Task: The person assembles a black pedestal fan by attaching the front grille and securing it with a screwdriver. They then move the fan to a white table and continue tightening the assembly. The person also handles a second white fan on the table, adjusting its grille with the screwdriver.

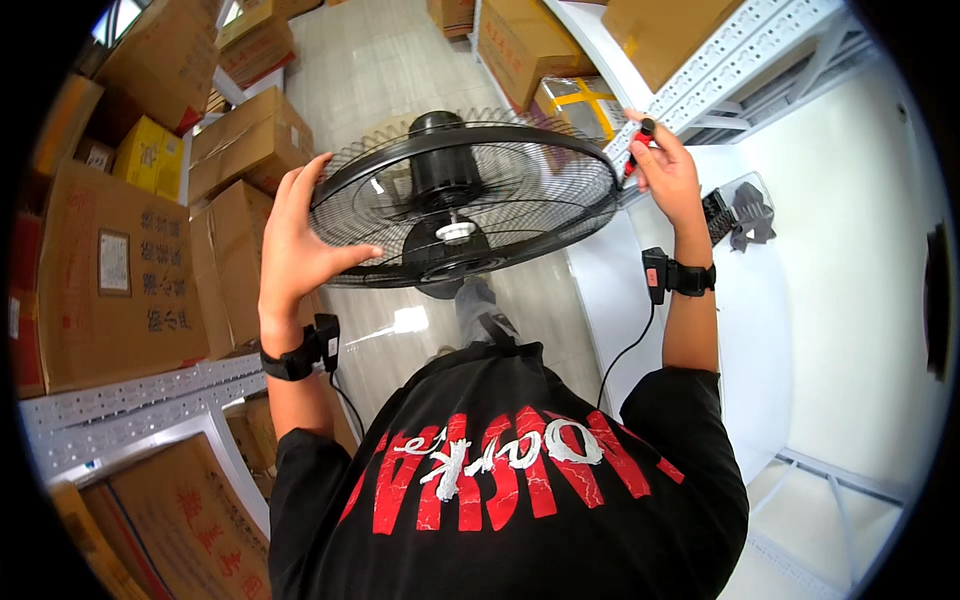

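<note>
A round black electric fan head (440, 165) is tilted in front of me, with its wire guard and dark rim showing. A white piece (455, 231) sits on the shaft at its middle. My left hand (292, 240) grips the guard's left rim, thumb across the near edge and fingers around the outside. Closed in my right hand (670, 180) is a red and black screwdriver (637, 148), its lower end close to the guard's right rim. Whether its tip touches the rim, I cannot tell.
Cardboard boxes (120, 270) fill white metal shelving (130, 405) on the left. On the right, a white shelf (690, 340) carries a clear bag with grey and black parts (745, 215). More boxes (525, 50) stand far ahead. Cables hang from both wrist straps.
</note>
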`<action>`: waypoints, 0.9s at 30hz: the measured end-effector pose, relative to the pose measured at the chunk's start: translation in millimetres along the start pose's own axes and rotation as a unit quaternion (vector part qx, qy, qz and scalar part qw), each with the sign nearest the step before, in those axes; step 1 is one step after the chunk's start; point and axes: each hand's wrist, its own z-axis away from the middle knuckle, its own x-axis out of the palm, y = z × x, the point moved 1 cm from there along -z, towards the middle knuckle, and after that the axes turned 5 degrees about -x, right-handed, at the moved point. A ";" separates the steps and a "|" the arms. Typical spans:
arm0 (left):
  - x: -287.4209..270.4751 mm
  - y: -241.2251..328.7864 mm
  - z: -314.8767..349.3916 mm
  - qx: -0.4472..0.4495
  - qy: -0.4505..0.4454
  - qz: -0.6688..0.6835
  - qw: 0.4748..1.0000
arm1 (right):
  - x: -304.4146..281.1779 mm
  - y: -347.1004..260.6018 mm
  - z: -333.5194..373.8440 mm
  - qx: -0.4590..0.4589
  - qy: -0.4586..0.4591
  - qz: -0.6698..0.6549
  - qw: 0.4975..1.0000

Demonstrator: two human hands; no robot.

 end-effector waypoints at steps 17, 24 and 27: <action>0.5 -1.4 -1.3 0.023 -0.012 -0.007 1.000 | -3.0 -7.2 13.2 -0.017 -0.013 -0.078 0.997; 2.7 0.3 -2.6 0.038 -0.015 -0.011 0.999 | -7.2 -16.2 18.8 0.009 0.005 -0.037 0.999; 6.2 5.0 -5.1 0.039 -0.022 -0.006 0.999 | -7.3 -4.8 15.5 0.012 0.036 0.000 0.999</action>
